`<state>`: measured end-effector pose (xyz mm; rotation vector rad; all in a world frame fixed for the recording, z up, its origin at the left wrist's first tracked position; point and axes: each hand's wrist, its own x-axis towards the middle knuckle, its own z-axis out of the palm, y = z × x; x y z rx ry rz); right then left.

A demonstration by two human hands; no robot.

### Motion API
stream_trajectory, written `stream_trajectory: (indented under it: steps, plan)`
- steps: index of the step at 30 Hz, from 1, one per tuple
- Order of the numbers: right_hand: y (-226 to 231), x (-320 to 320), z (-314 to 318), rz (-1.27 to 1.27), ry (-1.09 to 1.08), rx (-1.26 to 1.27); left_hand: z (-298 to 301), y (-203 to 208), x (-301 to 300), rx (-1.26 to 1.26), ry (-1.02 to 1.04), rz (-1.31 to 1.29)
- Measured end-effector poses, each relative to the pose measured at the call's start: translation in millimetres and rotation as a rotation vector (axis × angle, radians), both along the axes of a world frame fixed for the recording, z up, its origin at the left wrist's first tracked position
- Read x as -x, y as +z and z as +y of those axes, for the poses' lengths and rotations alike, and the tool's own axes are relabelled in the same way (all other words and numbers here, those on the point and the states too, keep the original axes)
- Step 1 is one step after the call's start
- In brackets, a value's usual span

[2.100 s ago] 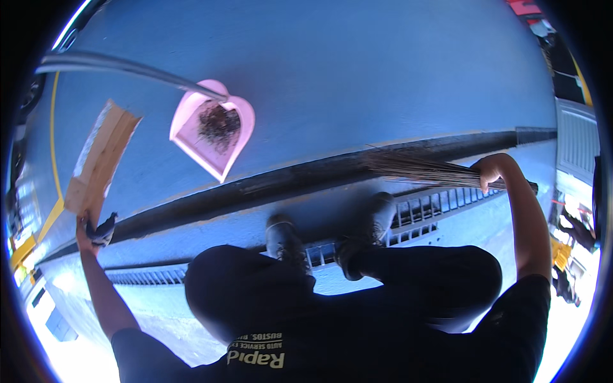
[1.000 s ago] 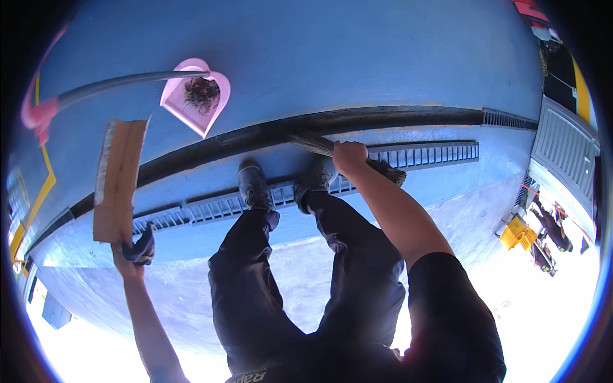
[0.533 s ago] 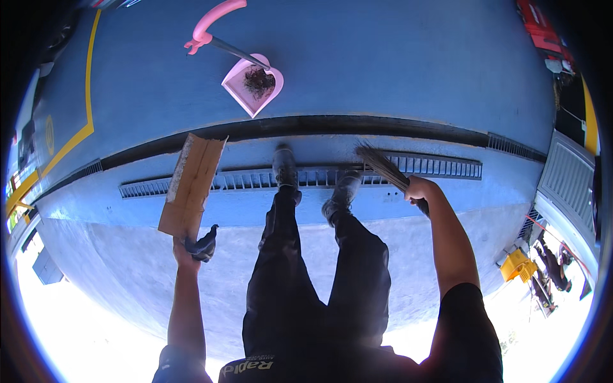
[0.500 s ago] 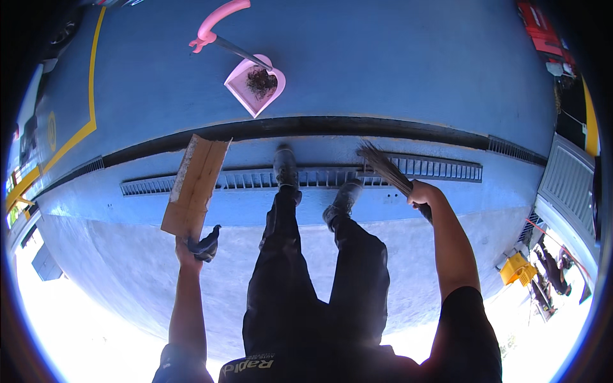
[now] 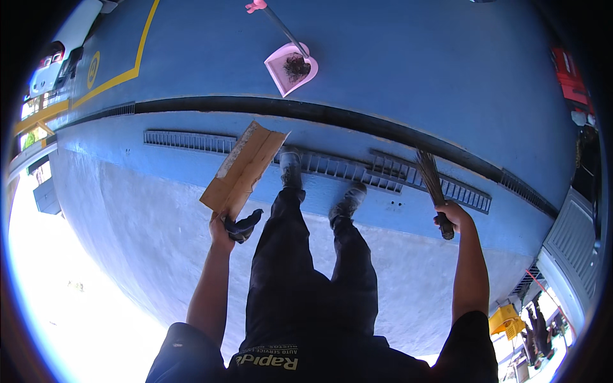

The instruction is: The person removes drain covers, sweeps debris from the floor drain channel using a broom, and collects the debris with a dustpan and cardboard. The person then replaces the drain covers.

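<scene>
My left hand [image 5: 219,231] is closed on the near end of a folded brown cardboard piece [image 5: 246,167], torn along its edges. A dark bundle [image 5: 244,225], perhaps a glove or cloth, is bunched at the same hand. Out to the right, my right hand [image 5: 454,216] grips a short stick broom [image 5: 431,182] near its butt end, with the bristles pointing away from me over the drain grate. Beyond the channel, a pink heart-shaped dustpan [image 5: 279,67] with a long grey handle rests on the blue floor, a clump of dark debris [image 5: 296,67] inside it.
A dark open channel [image 5: 306,112] crosses the floor ahead of my boots. Metal drain grates [image 5: 325,167] lie nearer, one overlapping another. A yellow line [image 5: 137,71] is painted at left. At right are a grey louvred panel [image 5: 575,226], a yellow bucket [image 5: 507,321] and people.
The view has turned, so the dustpan sits further right and higher. Both hands have shifted right in the picture. The broom now points more steeply, and the cardboard leans further right.
</scene>
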<state>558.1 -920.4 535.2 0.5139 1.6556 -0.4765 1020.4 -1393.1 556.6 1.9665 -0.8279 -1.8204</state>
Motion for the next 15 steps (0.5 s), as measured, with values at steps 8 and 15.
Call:
stream_trajectory:
  steps: [8, 15]
  plan:
    - [-79, 17, 7, 0.150, -0.214, -0.035, 48, -46, 29, -0.059, -0.109, -0.031]
    - [-159, 41, -47, 0.225, 0.198, -0.320, 52, -133, 9, -0.226, -0.142, -0.005]
